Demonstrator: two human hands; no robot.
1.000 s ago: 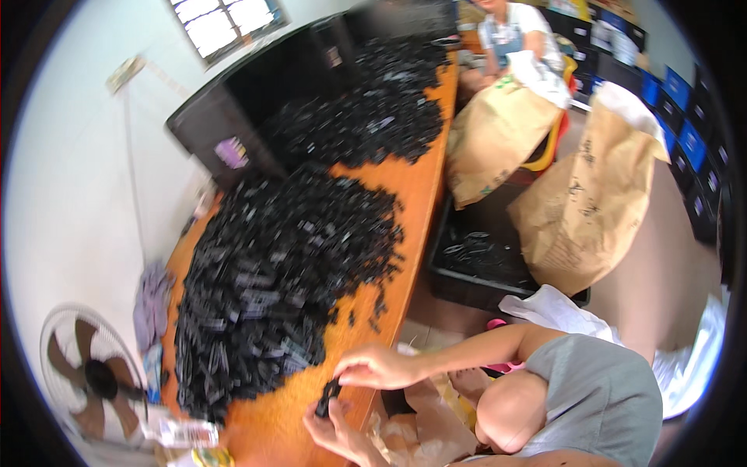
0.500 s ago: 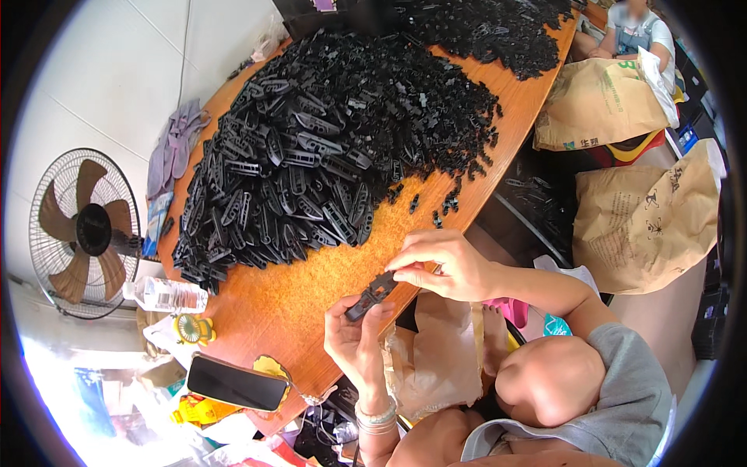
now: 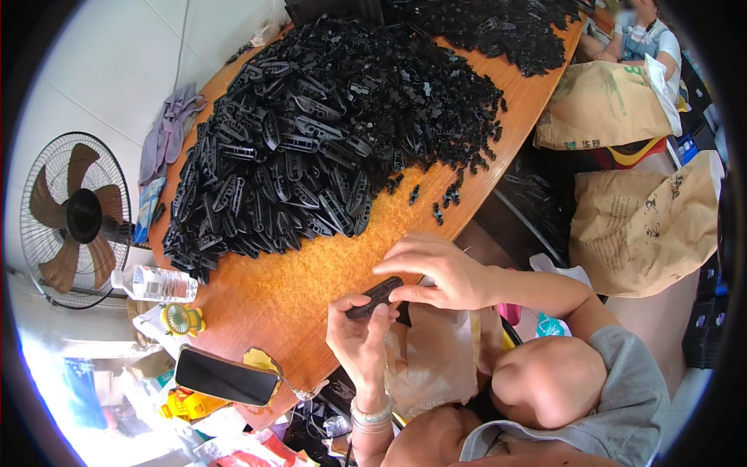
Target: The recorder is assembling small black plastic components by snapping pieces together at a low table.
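Between the thumb and fingers of my left hand (image 3: 359,331) is a dark, elongated black plastic piece (image 3: 373,299), held tilted just off the table's near edge. My right hand (image 3: 447,272) reaches over from the right with its fingers stretched out and apart. Its thumb tip lies at the piece's right end, seemingly touching it. Beyond both hands rises a big pile of long, slotted black plastic parts (image 3: 272,167). Smaller black clip-like pieces (image 3: 443,109) are heaped on its right side, and a few lie loose near the edge.
The wooden table (image 3: 311,288) also carries a bottle (image 3: 159,283), a small yellow fan (image 3: 183,319) and a phone (image 3: 226,375). A large fan (image 3: 82,218) stands left. Brown paper bags (image 3: 646,226) are at right, another paper bag (image 3: 436,358) below my hands. A person (image 3: 650,39) sits far right.
My right fingers have come off the black piece and spread open, with the thumb left at its end. The piece has turned in my left hand. The view has shifted slightly.
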